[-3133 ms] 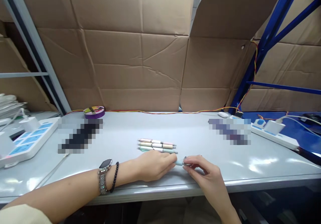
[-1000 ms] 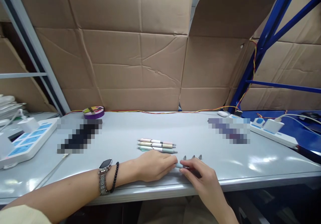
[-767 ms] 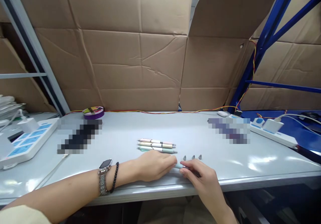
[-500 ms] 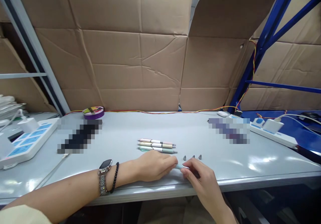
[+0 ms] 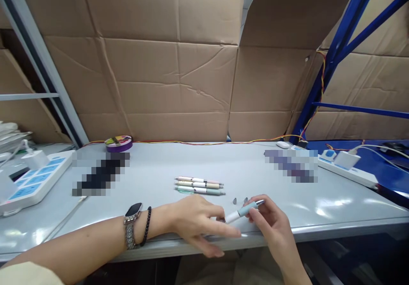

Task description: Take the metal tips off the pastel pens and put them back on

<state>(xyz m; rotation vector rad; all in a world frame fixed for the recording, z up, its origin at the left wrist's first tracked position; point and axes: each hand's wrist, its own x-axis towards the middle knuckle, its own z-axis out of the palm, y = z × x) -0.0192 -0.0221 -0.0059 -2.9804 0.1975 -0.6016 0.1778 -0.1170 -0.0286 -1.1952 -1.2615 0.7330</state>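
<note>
Pale blue pen (image 5: 245, 210), seen in the head view with a white rear barrel and a silver tip, is held at a slant just in front of the small metal cones (image 5: 234, 201), its tip directed up and to the right. Its blue section is pinched between the thumb and fingers of the right hand (image 5: 274, 223), which is closed around it. The left hand (image 5: 200, 221) is opened loosely, palm down, with thumb and forefinger spread apart; the white end of the pen is met at its curled fingers, though whether it is gripped there cannot be told. Two of the cones can be made out on the white worktop (image 5: 153, 161), one partly covered by the right hand's fingers. Beyond the left hand, a pink pen (image 5: 200, 180), a yellow pen (image 5: 198, 185) and a green pen (image 5: 200, 190) are laid side by side, roughly parallel. A watch (image 5: 133, 210) and a black beaded bracelet (image 5: 147, 225) are worn on the left wrist. Farther back, a purple tape roll (image 5: 119, 144) is placed near the wires (image 5: 185, 143), and white power strips (image 5: 351, 174) are set at both sides. Two patches are hidden by pixelation.
</note>
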